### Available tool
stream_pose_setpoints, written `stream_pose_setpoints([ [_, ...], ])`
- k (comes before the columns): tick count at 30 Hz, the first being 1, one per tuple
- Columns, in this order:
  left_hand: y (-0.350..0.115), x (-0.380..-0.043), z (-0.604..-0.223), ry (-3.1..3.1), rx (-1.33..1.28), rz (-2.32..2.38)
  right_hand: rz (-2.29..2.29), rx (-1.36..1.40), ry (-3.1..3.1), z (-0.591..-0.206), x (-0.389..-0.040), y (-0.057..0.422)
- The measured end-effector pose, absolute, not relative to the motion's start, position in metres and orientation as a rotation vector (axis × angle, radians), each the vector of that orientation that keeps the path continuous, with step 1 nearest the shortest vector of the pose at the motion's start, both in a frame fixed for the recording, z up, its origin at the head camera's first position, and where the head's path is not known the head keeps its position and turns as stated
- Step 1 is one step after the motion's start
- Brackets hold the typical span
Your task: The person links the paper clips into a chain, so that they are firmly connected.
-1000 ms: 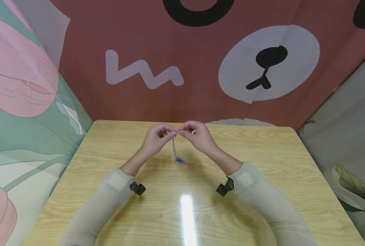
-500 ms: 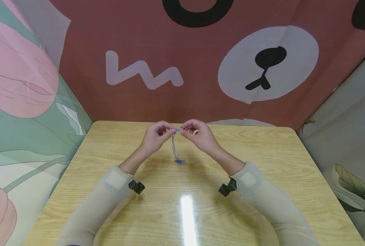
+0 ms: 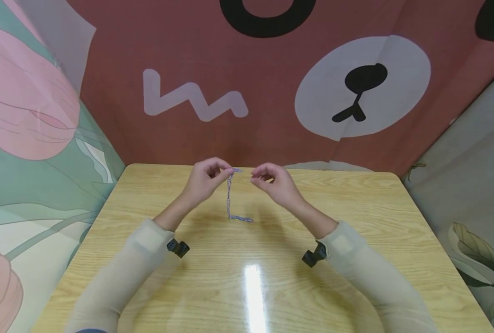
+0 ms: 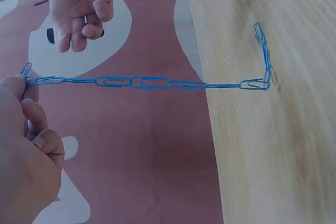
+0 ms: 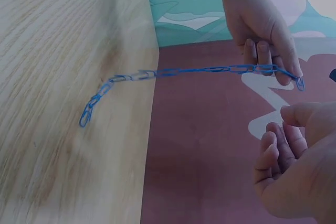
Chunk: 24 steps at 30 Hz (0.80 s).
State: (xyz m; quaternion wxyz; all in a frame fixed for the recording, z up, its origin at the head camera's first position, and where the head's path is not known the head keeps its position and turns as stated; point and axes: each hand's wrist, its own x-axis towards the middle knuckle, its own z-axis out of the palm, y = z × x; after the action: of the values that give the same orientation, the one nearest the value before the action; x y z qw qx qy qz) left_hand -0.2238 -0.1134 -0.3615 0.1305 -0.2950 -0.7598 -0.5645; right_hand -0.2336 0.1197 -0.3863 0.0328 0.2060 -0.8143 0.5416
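A chain of blue paper clips (image 3: 228, 199) hangs from my left hand (image 3: 205, 180), which pinches it near its upper end between thumb and forefinger. One clip sticks out past those fingertips toward the right. The chain's lower end lies bent on the table, as the paper clip chain (image 4: 151, 82) in the left wrist view also shows. My right hand (image 3: 278, 186) is raised a short way to the right of the chain, apart from it. Its fingers (image 5: 268, 153) are loosely bent, with nothing between them in the right wrist view.
A wooden table (image 3: 213, 286) spans the space under both arms, with a bright light reflection near its front. Behind it hangs a reddish-brown cloth (image 3: 188, 138) with a printed animal face. Patterned cloths hang at both sides. Each wrist wears a small black camera (image 3: 314, 255).
The right hand has let go of the chain's upper end and moved right. My left hand has shifted left and slightly up, drawing more of the chain off the table and straightening it.
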Motion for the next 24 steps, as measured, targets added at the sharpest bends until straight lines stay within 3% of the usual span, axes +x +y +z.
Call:
stream_pose_setpoints([
  [24,-0.163,-0.219,-0.379,-2.303,-0.702,-1.581,1.674,0.562,-2.62,-0.426,-0.232,0.136],
])
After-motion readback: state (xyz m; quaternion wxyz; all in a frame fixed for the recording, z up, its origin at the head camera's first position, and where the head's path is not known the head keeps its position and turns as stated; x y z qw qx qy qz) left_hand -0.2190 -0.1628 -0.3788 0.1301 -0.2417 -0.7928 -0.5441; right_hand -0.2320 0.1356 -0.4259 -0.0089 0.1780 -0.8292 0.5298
